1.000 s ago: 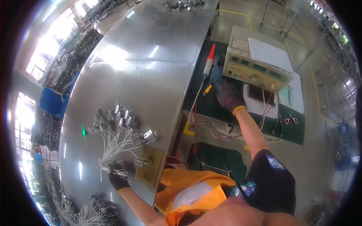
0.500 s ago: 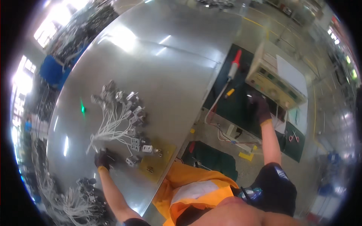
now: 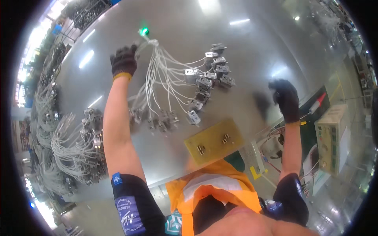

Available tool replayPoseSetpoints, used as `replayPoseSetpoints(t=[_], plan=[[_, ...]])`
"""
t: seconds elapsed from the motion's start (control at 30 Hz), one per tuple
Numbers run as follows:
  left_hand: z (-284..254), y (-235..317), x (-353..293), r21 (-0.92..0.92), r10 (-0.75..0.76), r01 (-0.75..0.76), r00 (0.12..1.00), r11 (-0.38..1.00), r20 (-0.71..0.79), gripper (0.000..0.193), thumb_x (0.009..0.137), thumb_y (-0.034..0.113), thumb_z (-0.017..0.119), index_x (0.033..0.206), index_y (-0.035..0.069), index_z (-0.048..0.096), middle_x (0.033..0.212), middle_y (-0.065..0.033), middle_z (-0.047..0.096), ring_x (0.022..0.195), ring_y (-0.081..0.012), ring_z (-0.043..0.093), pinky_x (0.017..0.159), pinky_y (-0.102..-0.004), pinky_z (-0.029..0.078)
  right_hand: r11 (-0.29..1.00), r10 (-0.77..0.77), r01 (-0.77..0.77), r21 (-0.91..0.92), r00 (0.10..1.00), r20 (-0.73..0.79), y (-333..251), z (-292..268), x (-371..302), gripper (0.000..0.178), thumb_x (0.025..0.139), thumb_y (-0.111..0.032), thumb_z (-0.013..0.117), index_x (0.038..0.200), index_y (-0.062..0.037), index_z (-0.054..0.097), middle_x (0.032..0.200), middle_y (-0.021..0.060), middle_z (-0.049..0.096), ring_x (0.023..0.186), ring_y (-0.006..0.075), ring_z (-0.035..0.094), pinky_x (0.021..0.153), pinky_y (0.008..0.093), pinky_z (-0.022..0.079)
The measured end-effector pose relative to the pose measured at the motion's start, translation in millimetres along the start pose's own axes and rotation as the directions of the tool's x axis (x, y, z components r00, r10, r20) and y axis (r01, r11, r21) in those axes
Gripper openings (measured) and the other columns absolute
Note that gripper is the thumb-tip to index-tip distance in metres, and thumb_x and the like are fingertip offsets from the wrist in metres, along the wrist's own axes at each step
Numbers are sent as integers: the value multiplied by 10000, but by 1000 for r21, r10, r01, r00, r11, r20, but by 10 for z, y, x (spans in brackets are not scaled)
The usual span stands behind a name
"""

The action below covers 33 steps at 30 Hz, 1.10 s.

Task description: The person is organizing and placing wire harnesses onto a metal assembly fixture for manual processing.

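A bundle of white cables point(image 3: 151, 70) lies fanned out on the metal table, tied together at its far end. Small silver metal connectors point(image 3: 204, 82) sit on the cable ends, and several more lie at the near left of the fan. My left hand point(image 3: 124, 61), in a dark knitted glove, is just left of the tied end, fingers loosely bent with nothing visible in them. To the right, above the tabletop, my right hand point(image 3: 285, 98) wears the same kind of glove. Its fingers are slightly bent and apart, and I see nothing in them.
A yellow fixture plate point(image 3: 214, 142) with small metal parts lies at the table's near edge. More cable bundles point(image 3: 75, 151) lie at the left. On the right are a box-shaped instrument point(image 3: 332, 137) and a red-and-white handled tool point(image 3: 318, 103). A green light spot point(image 3: 144, 31) shines beyond the bundle.
The view has turned toward the table. My right hand has come from the dark mat by the instrument to above the tabletop. My left hand stays near the bundle's tied end.
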<state>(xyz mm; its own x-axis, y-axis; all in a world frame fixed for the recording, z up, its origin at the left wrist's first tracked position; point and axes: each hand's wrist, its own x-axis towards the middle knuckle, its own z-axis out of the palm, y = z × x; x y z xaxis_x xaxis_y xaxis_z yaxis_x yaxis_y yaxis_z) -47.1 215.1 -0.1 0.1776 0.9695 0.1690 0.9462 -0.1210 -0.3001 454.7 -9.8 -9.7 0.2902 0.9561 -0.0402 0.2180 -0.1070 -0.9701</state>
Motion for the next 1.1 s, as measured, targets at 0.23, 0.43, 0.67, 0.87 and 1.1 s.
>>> replayPoseSetpoints(t=[0.23, 0.43, 0.67, 0.87, 1.1], plan=[[-502, 1082, -537, -489, 30, -529, 699, 694, -714, 564, 764, 25, 591, 1321, 24, 499, 1174, -189, 620, 1075, -354, 580, 954, -392, 481, 996, 23, -31, 84, 995, 98, -196, 942, 599, 424, 926, -162, 606, 1320, -8, 580, 1173, 81, 673, 867, 144, 639, 740, 259, 522], [-1181, 2300, -1826, -758, 112, -497, 859, 424, -500, 687, 831, 231, 735, 1383, -27, 416, 1343, -241, 500, 1296, -411, 438, 1052, -478, 396, 782, 54, -372, 501, 840, 540, 33, 1221, 321, 374, 890, -117, 659, 1252, -28, 631, 1102, 78, 688, 870, 139, 641, 809, 278, 528], [-696, 2360, -1847, -666, 44, -208, 966, 716, -254, 667, 856, 336, 619, 1388, -15, 421, 1377, -269, 487, 1267, -439, 472, 1036, -488, 399, 866, -129, -158, 475, 846, 517, 291, 1232, -176, 386, 910, -122, 595, 1271, 14, 603, 1168, 127, 682, 1056, 190, 634, 943, 310, 496], [-645, 1363, -2271, -644, 365, -403, 909, 651, -200, 645, 762, 104, 548, 1389, 10, 432, 1253, -241, 570, 1148, -391, 570, 936, -457, 476, 944, -95, 205, -257, 919, 383, -243, 1526, -963, 307, 901, -231, 628, 1176, -104, 675, 1112, 134, 696, 1010, 267, 672, 884, 349, 517], [-790, 1255, -2727, -605, 324, -289, 945, 742, -55, 668, 857, 261, 604, 1444, 40, 373, 1305, -275, 529, 1162, -428, 545, 962, -471, 461, 804, -205, 410, -431, 871, 446, -127, 1977, -1213, 265, 897, -302, 606, 1072, -119, 685, 1040, 176, 681, 988, 400, 627, 857, 482, 498]])
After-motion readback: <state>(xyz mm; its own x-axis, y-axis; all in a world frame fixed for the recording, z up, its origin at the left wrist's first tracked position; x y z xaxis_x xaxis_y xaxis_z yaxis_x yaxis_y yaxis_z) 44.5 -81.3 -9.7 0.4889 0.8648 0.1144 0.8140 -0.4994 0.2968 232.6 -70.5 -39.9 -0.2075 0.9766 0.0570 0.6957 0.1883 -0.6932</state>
